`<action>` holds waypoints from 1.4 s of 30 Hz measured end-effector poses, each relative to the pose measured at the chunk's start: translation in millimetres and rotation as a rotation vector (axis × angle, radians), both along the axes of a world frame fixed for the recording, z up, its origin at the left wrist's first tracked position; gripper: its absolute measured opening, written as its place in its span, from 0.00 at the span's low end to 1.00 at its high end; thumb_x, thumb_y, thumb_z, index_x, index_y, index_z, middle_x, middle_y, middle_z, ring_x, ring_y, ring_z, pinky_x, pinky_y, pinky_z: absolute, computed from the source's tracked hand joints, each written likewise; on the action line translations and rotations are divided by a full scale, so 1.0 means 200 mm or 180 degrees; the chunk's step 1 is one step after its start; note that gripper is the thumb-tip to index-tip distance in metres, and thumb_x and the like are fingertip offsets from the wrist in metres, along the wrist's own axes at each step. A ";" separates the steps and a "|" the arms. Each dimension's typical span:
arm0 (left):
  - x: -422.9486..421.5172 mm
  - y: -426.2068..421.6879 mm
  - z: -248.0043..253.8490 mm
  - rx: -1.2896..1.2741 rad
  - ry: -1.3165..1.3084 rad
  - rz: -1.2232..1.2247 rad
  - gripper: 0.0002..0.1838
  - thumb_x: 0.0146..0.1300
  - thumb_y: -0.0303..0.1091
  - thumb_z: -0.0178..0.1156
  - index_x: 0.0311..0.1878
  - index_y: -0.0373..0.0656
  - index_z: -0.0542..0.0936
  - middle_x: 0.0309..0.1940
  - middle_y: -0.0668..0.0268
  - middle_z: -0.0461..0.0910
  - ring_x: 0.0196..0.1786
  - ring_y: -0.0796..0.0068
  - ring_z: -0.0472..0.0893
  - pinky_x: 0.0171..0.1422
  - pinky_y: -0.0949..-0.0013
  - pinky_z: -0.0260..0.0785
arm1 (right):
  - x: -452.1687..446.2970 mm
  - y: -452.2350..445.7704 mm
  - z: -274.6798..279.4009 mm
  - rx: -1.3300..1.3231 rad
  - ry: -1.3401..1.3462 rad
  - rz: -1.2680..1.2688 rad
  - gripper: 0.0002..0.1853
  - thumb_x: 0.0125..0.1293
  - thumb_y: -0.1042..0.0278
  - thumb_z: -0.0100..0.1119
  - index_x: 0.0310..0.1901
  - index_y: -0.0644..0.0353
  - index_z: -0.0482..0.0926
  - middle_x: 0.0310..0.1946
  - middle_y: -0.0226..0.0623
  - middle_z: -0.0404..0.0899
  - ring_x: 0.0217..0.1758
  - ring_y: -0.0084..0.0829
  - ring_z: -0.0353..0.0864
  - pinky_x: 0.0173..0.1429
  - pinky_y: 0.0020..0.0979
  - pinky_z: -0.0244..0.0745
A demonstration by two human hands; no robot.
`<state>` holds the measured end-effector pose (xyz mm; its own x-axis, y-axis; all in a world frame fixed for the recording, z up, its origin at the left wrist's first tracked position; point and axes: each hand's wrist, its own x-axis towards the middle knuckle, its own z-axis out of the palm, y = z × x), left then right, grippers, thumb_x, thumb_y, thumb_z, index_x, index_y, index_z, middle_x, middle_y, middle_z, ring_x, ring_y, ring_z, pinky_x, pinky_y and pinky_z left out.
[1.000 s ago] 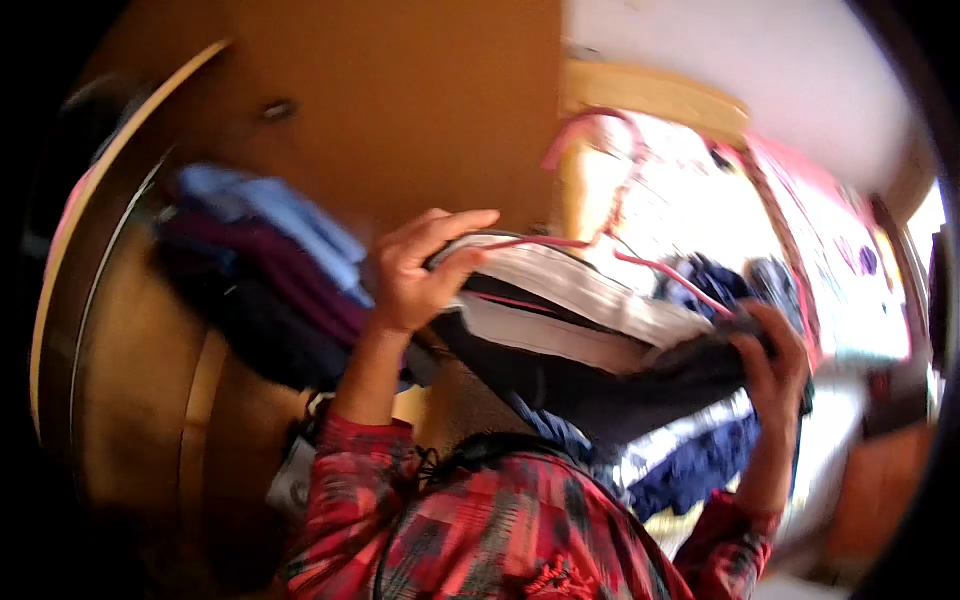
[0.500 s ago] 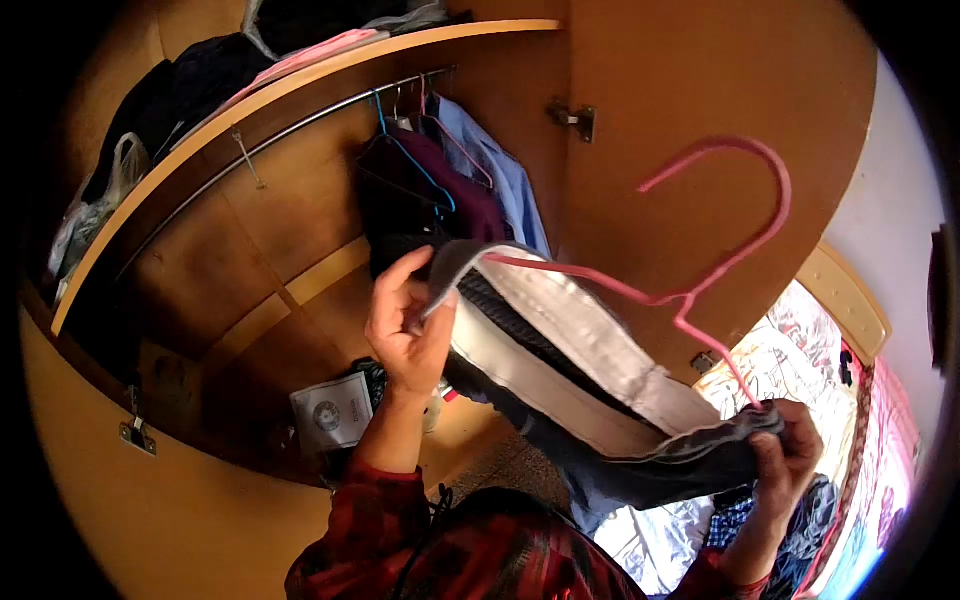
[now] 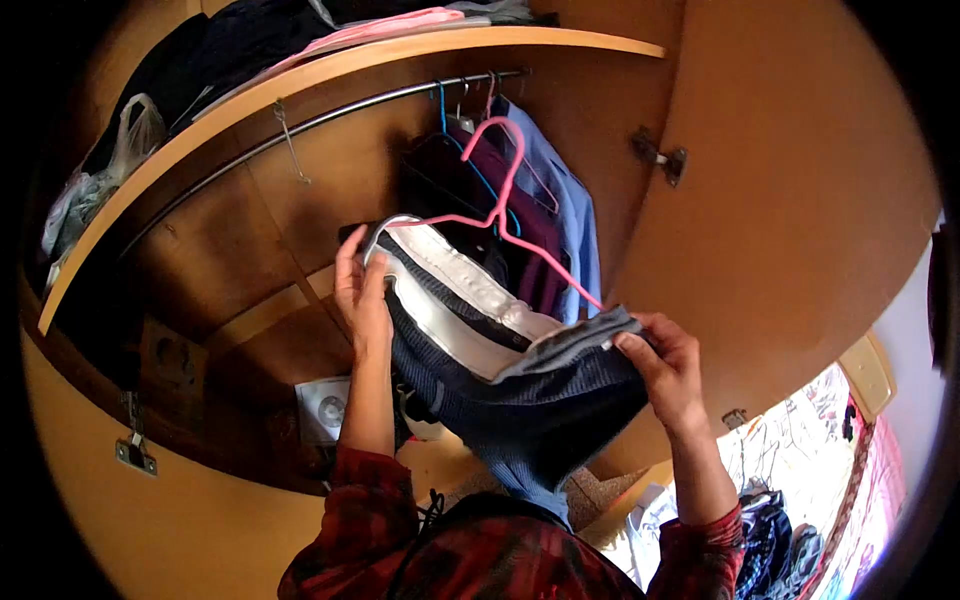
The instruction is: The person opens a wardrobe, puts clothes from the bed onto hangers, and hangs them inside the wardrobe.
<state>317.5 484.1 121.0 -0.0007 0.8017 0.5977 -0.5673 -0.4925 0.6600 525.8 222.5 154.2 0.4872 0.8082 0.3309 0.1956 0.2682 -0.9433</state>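
Observation:
Dark trousers (image 3: 500, 410) with a white inner waistband hang between my two hands, the waist opening facing up. My left hand (image 3: 367, 290) pinches the left end of the waistband, and my right hand (image 3: 665, 365) grips the right end. A pink hanger (image 3: 500, 212) sits inside the waist, its arms reaching towards both ends and its hook standing up free. Behind the hook, a purple garment (image 3: 545, 275) and a light blue shirt (image 3: 575, 215) hang in the wardrobe.
A metal rail (image 3: 330, 115) runs under a curved wooden shelf (image 3: 400, 47) piled with clothes and plastic bags. The wardrobe door (image 3: 780, 200) stands open at the right. A bed with clothes (image 3: 765, 535) is at the lower right.
The view has turned from the bed towards the open wardrobe. Both hands and the trousers with the hanger are now in front of the hanging clothes, still held at both ends.

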 end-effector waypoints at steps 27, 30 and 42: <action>-0.44 0.29 -0.54 -0.0973 0.1904 -0.0060 0.07 0.63 0.30 0.57 0.40 0.40 0.81 0.34 0.67 0.80 0.35 0.79 0.79 0.34 0.78 0.70 | 0.04 1.45 0.11 -0.0034 -0.0471 -0.0623 0.16 0.59 0.68 0.58 0.46 0.70 0.77 0.36 0.45 0.81 0.41 0.33 0.79 0.49 0.29 0.70; -0.41 0.29 -0.54 -0.0985 0.1999 -0.0253 0.07 0.63 0.30 0.57 0.41 0.39 0.81 0.35 0.67 0.81 0.36 0.79 0.79 0.34 0.78 0.70 | 0.08 1.46 0.05 0.0045 -0.0798 -0.0762 0.15 0.58 0.68 0.57 0.45 0.67 0.78 0.36 0.49 0.81 0.41 0.38 0.80 0.49 0.33 0.72; -0.13 0.10 -0.54 -0.0623 0.2196 -0.0916 0.07 0.61 0.27 0.59 0.41 0.38 0.80 0.33 0.68 0.81 0.32 0.83 0.79 0.33 0.82 0.70 | 0.01 1.13 0.07 -0.0303 -0.3084 -0.1272 0.16 0.56 0.73 0.55 0.48 0.66 0.71 0.39 0.54 0.77 0.41 0.55 0.77 0.46 0.47 0.74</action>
